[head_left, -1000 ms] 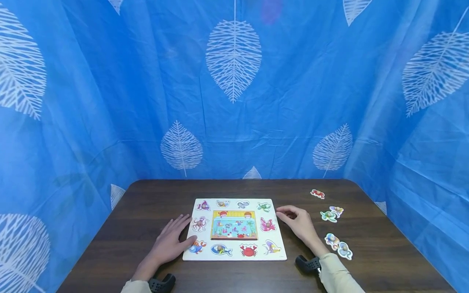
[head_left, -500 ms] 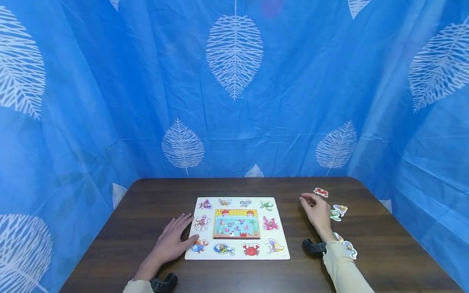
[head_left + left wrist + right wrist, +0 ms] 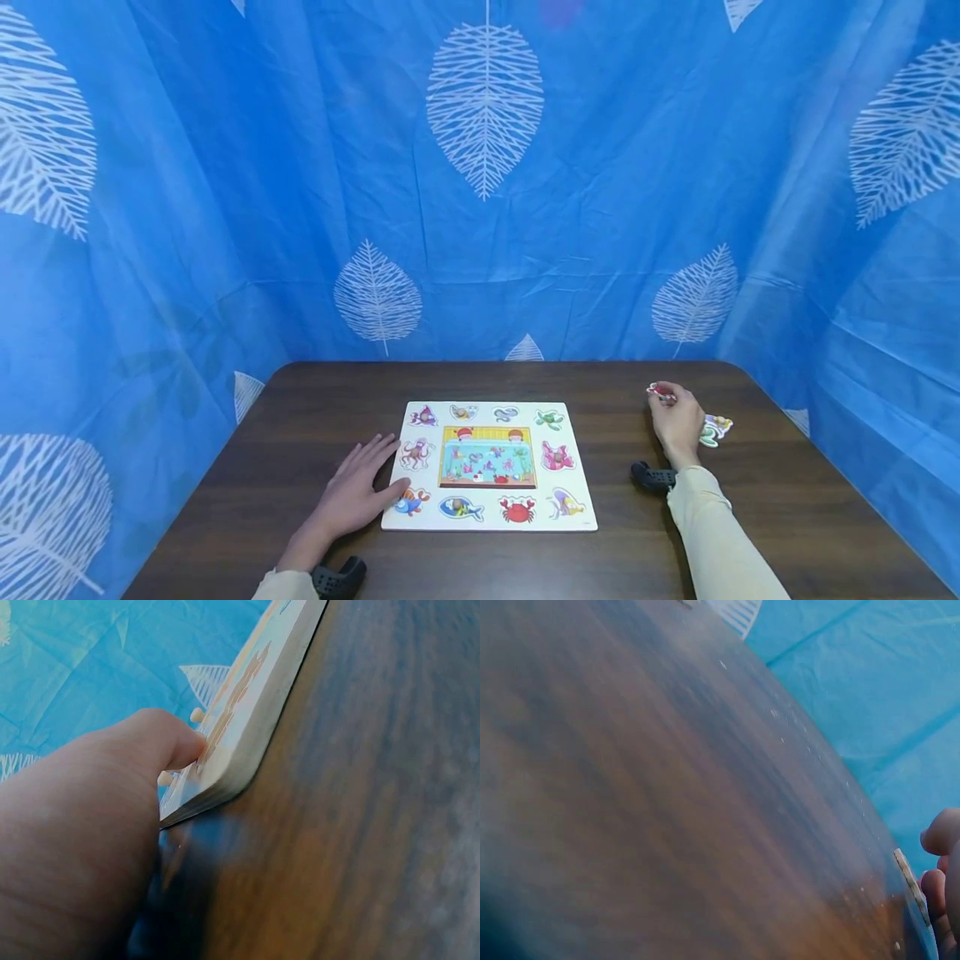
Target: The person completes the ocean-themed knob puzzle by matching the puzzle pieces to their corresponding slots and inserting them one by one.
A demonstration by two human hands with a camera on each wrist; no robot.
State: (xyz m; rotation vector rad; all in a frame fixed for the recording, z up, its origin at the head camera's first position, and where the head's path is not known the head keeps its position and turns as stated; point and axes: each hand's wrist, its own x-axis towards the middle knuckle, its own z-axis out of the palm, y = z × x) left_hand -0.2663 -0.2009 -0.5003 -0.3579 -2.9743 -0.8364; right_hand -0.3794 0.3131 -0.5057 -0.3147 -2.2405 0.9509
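A dark brown wood-grain counter [image 3: 750, 517] carries a white wooden puzzle board [image 3: 489, 521] printed with colourful sea animals; the bright blue curtain [image 3: 225, 208] bears white leaf prints.

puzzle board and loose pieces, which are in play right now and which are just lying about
In play: puzzle board, left hand resting at its edge, right hand at the red piece.
Lying about: loose pieces beside the right hand, table, blue curtain.

- Your red puzzle piece [image 3: 661, 392] sits by the far right table edge, right at your fingertips; it looks pinched, but it's hard to tell.
- Your puzzle board [image 3: 489, 467] lies flat in the middle, with animal pictures all round.
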